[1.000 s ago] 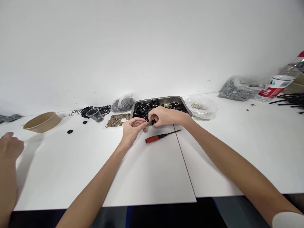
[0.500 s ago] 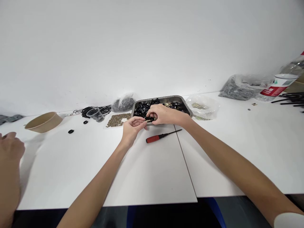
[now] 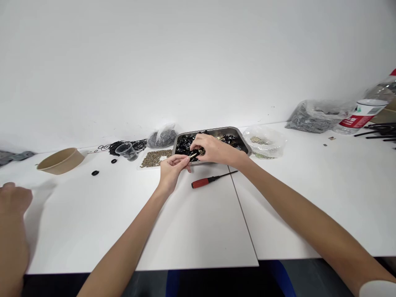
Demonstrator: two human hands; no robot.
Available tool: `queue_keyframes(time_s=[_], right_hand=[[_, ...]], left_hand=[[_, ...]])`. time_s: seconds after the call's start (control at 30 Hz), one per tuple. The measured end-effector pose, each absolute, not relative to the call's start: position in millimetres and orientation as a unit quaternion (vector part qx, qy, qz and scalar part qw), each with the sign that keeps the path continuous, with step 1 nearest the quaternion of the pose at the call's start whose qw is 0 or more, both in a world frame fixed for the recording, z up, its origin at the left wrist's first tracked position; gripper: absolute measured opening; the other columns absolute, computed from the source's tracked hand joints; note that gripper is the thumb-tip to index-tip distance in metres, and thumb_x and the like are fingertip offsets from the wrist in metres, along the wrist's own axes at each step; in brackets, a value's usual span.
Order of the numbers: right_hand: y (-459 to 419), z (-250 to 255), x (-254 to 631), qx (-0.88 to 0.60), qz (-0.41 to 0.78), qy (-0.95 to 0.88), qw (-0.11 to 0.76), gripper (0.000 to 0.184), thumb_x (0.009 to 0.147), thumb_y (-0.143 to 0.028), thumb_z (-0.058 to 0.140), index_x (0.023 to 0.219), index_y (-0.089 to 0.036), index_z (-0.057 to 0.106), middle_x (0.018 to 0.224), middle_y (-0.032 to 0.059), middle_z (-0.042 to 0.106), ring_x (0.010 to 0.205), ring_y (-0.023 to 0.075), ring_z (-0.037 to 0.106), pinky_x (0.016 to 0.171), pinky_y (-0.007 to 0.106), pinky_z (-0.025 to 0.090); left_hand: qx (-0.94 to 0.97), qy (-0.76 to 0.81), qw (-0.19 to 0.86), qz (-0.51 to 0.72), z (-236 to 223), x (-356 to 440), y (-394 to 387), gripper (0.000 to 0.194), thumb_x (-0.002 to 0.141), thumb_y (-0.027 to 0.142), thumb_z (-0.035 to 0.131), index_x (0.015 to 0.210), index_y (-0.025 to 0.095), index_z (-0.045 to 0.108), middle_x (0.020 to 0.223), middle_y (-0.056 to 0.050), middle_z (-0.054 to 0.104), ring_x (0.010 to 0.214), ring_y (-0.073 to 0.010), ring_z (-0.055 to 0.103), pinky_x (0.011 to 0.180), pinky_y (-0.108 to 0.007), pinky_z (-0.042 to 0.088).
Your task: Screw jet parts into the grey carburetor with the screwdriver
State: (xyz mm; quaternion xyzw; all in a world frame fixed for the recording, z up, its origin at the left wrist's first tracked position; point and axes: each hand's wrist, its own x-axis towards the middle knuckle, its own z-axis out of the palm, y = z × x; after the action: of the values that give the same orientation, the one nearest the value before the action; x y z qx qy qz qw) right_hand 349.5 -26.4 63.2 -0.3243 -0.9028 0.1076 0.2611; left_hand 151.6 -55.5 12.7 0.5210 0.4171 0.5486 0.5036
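Observation:
At the near edge of a metal tray [image 3: 246, 145] full of small black parts [image 3: 185, 144], my two hands are close together. My left hand [image 3: 173, 170] pinches a small brass-coloured piece [image 3: 193, 156] between thumb and fingers. Just right of it, my right hand [image 3: 212, 149] has its fingers curled down over the tray's front part; what lies in them is mostly hidden, with dark bits showing below. On the table in front of the tray lies a screwdriver [image 3: 201, 183] with a red and black handle, its shaft pointing right.
Left stand a flat tray of brass pieces [image 3: 153, 158], a bag of dark parts [image 3: 162, 137], a clear cup [image 3: 127, 152], black rings [image 3: 95, 173] and a brown bowl [image 3: 62, 161]. Right are plastic bags [image 3: 262, 140] and a bottle [image 3: 355, 119]. Another person's hand [image 3: 15, 200] is far left.
The view has shifted slightly, so the table's things sit a little lower and to the right. Both hands stay together at the tray, with the brass-coloured piece still in my left fingers.

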Motion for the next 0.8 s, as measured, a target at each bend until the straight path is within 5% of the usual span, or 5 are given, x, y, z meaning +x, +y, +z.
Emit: queue_keyframes(time_s=[0.4, 0.8], right_hand=[[-29.5, 61.5, 343.7, -0.28, 0.187, -0.889, 0.31, 0.012, 0.084, -0.009, 0.058, 0.094, -0.016, 0.059, 0.103, 0.0045, 0.054, 0.082, 0.0113, 0.05, 0.072, 0.026, 0.04], [-29.7, 58.1, 338.3, -0.285, 0.208, -0.885, 0.305, 0.017, 0.084, -0.009, 0.058, 0.098, -0.016, 0.064, 0.102, 0.0047, 0.057, 0.085, 0.012, 0.052, 0.073, 0.025, 0.041]], left_hand=[[0.476, 0.403, 0.544, 0.561, 11.7, 151.8, -53.6, 0.03, 0.064, 0.037, 0.085, 0.066, 0.01, 0.073, 0.061, -0.004, 0.064, 0.052, -0.0127, 0.058, 0.052, -0.028, 0.051], [0.452, 0.398, 0.553, 0.576, 13.8, 150.1, -51.8, 0.036, 0.057, 0.033, 0.09, 0.079, 0.01, 0.073, 0.061, -0.004, 0.067, 0.05, -0.0134, 0.06, 0.053, -0.029, 0.053]])
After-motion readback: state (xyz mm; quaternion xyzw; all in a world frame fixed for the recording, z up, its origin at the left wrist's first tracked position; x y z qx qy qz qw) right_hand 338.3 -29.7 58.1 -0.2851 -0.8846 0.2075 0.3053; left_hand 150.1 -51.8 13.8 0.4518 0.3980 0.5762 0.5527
